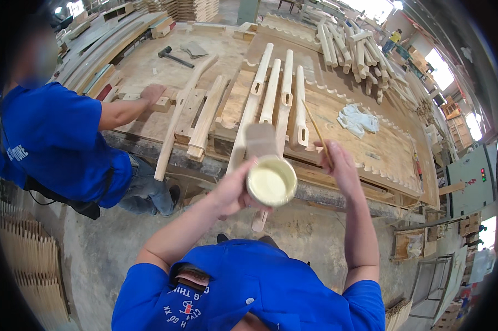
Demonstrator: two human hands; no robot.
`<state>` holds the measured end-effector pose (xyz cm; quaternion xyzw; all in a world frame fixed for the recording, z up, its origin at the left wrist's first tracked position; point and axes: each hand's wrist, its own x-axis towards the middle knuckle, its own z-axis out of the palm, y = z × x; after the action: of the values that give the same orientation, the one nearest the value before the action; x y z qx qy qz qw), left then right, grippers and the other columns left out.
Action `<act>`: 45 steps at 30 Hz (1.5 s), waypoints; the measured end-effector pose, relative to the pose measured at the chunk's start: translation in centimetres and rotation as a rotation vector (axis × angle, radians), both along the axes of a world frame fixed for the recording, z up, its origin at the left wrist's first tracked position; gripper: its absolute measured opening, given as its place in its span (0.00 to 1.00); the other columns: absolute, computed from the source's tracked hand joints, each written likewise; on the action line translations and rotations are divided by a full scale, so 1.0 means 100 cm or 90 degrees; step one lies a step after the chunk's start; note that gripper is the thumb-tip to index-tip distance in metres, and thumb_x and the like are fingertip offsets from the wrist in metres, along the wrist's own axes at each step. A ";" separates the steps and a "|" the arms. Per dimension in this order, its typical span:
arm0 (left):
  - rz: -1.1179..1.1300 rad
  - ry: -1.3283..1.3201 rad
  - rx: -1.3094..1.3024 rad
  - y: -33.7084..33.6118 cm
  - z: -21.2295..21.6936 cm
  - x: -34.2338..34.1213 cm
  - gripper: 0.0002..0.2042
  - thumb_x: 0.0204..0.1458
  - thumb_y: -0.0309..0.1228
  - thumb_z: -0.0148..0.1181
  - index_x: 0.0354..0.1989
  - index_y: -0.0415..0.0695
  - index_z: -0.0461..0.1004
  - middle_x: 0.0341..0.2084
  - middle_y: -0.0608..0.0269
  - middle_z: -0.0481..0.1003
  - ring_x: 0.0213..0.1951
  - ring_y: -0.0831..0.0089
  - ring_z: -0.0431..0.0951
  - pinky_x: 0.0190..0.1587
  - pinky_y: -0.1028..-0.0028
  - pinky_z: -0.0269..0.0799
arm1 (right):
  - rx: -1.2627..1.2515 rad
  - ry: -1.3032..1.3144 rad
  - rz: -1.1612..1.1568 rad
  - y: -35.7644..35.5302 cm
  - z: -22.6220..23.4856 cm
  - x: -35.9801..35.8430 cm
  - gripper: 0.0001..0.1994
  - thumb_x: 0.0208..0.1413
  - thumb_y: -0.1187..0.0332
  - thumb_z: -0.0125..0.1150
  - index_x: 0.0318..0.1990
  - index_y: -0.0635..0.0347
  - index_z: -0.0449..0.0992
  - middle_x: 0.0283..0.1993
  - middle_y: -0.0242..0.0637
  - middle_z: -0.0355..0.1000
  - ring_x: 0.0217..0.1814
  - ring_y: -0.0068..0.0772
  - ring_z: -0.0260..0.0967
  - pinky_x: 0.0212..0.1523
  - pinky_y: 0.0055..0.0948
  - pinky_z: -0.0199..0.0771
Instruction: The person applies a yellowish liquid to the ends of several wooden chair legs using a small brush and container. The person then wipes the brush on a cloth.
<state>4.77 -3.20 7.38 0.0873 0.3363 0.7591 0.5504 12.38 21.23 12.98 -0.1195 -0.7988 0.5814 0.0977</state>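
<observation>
Counter (133,78) space is shared, and a crowded edge is the broadest risk. At its left a co-worker (61,121) stands close, one hand among blocks; a turn of that body or elbow could jog whatever juts out. The pile (351,47) at far right lies loose and crossed, so a knock might send pieces rolling. At left a long curved post (175,122) overhangs the near edge and could tip or drop if brushed. Four slotted rails (286,83) lie side by side in the middle; one rail end shows below the cup, past the near edge, where a hip could shift it.

A white cloth (358,120) lies crumpled at right, and drips might land on it. The cup (271,182) hangs over the near edge, in front of the rails, its mouth upward and its pale, cream-coloured contents in view. The left hand (232,190) has its fingers wrapped around its side; a slack grip or a tilt could spill the stuff over rails or floor. In the right hand (340,165) the fingers close narrowly on a thin stick (317,128) pointing far and left. Held near one end, it could swing, smear a rail or slip free.
</observation>
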 end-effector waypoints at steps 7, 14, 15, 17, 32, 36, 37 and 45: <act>0.299 0.052 0.060 -0.008 -0.001 -0.053 0.24 0.64 0.46 0.28 0.60 0.42 0.56 0.52 0.54 0.67 0.53 0.62 0.71 0.48 0.60 0.75 | 0.726 0.188 0.117 -0.026 0.075 -0.026 0.05 0.51 0.66 0.59 0.31 0.56 0.75 0.23 0.35 0.70 0.27 0.34 0.67 0.31 0.32 0.66; 0.373 0.124 -0.019 -0.006 0.000 -0.071 0.23 0.64 0.46 0.30 0.58 0.43 0.59 0.52 0.57 0.68 0.51 0.67 0.72 0.47 0.64 0.71 | 0.989 0.220 0.281 -0.045 0.087 -0.089 0.07 0.45 0.66 0.62 0.24 0.57 0.70 0.22 0.31 0.69 0.30 0.36 0.69 0.35 0.36 0.68; 0.383 0.121 -0.023 -0.006 0.001 -0.073 0.23 0.64 0.46 0.32 0.58 0.43 0.59 0.52 0.58 0.68 0.51 0.67 0.72 0.47 0.65 0.71 | 0.982 0.218 0.307 -0.044 0.081 -0.098 0.08 0.44 0.66 0.62 0.23 0.57 0.70 0.22 0.31 0.69 0.30 0.35 0.69 0.35 0.36 0.68; 0.385 0.110 -0.013 -0.007 -0.003 -0.078 0.23 0.64 0.46 0.31 0.58 0.42 0.59 0.52 0.57 0.68 0.51 0.66 0.72 0.47 0.63 0.72 | 0.789 0.151 0.345 -0.035 0.071 -0.112 0.06 0.47 0.67 0.62 0.26 0.57 0.73 0.23 0.33 0.71 0.27 0.33 0.69 0.30 0.33 0.68; 0.398 0.074 0.082 0.028 0.005 -0.137 0.24 0.64 0.45 0.26 0.58 0.39 0.57 0.52 0.52 0.66 0.51 0.60 0.72 0.46 0.58 0.77 | 0.258 0.017 0.314 0.031 0.011 -0.165 0.10 0.56 0.64 0.57 0.39 0.61 0.75 0.26 0.29 0.68 0.28 0.20 0.63 0.30 0.24 0.64; 0.388 0.078 0.065 0.040 0.001 -0.151 0.24 0.64 0.45 0.24 0.58 0.40 0.57 0.52 0.53 0.66 0.52 0.61 0.71 0.47 0.58 0.76 | 0.187 -0.084 0.306 0.037 0.012 -0.174 0.11 0.57 0.63 0.55 0.39 0.61 0.75 0.30 0.27 0.69 0.27 0.19 0.62 0.30 0.23 0.64; 0.388 0.084 0.062 0.042 0.000 -0.155 0.24 0.64 0.45 0.25 0.58 0.40 0.57 0.53 0.52 0.66 0.52 0.61 0.70 0.47 0.57 0.76 | 0.228 -0.061 0.302 0.039 0.012 -0.177 0.11 0.57 0.63 0.55 0.39 0.61 0.75 0.30 0.27 0.69 0.27 0.19 0.62 0.30 0.23 0.64; 0.447 0.005 0.028 0.038 -0.027 -0.169 0.25 0.63 0.47 0.28 0.60 0.43 0.57 0.57 0.52 0.62 0.55 0.56 0.67 0.51 0.51 0.71 | 0.301 0.101 0.207 0.075 -0.019 -0.202 0.11 0.56 0.64 0.55 0.37 0.62 0.77 0.31 0.35 0.69 0.34 0.29 0.65 0.37 0.28 0.66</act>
<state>-12.15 0.64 4.69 -0.0187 0.3318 0.9087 0.2525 -7.77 28.74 11.06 0.0818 -0.9105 0.3950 0.0906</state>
